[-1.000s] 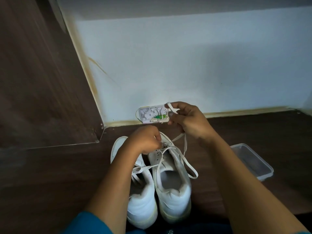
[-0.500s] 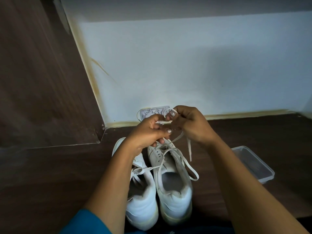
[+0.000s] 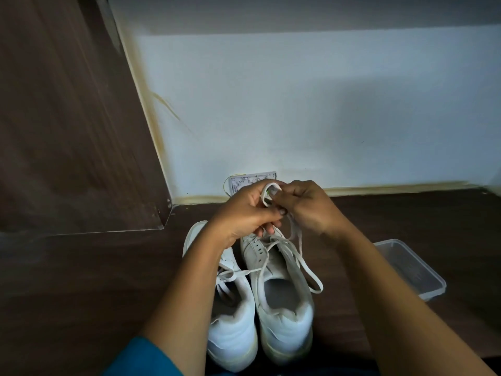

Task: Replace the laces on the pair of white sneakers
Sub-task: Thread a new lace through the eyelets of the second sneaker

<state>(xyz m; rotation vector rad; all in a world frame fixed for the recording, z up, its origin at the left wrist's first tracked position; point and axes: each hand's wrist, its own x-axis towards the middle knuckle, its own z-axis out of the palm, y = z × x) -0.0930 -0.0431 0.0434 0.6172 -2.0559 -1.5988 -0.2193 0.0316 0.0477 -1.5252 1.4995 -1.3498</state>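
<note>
Two white sneakers stand side by side on the dark wooden floor, toes toward the wall: the left sneaker (image 3: 233, 321) and the right sneaker (image 3: 282, 302). A white lace (image 3: 306, 267) runs up from the right sneaker's eyelets and loops out to its right side. My left hand (image 3: 244, 213) and my right hand (image 3: 306, 204) meet above the toes, both pinching the lace's upper end, which forms a small loop (image 3: 271, 187) between the fingers. The left sneaker's lace (image 3: 230, 275) lies loose across its tongue, partly hidden by my left forearm.
A clear plastic container (image 3: 417, 270) sits on the floor right of the shoes. A small white wall box (image 3: 252, 180) is mounted low on the white wall, behind my hands. A dark wooden panel (image 3: 67, 118) rises at the left.
My left hand rose from the right sneaker's eyelets to meet my right hand. Both now hold the lace end, curled into a small loop, where only the right hand held it.
</note>
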